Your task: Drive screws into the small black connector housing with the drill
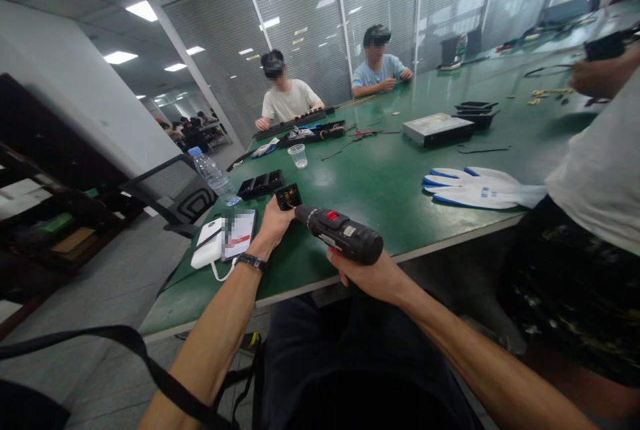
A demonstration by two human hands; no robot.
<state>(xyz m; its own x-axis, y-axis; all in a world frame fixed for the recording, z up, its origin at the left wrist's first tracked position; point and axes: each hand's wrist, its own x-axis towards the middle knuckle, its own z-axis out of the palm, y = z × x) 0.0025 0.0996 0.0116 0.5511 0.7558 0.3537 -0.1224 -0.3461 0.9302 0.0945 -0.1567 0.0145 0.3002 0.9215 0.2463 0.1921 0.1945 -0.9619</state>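
Head view: the green desk (385,183) spreads across the middle of the frame. Next in size comes the black drill (345,235), just below centre and aimed toward the upper left; your right grip (367,277) is wrapped around its handle. A water bottle (214,175) stands left of centre, with a black compartmented tray (260,185) just beside it. Your left grip (274,223) is clamped on a small black part (287,197), a little left of centre, right at the drill's nose. Whether the tip touches the part is too small to tell.

To work well here, line the drill up straight with the spot you want, lean in steadily and start the trigger gently. Only your left fingers seem to steady the part, so it could twist under torque; bracing it against the desk would likely help. Keep those fingertips out of the tip's path.
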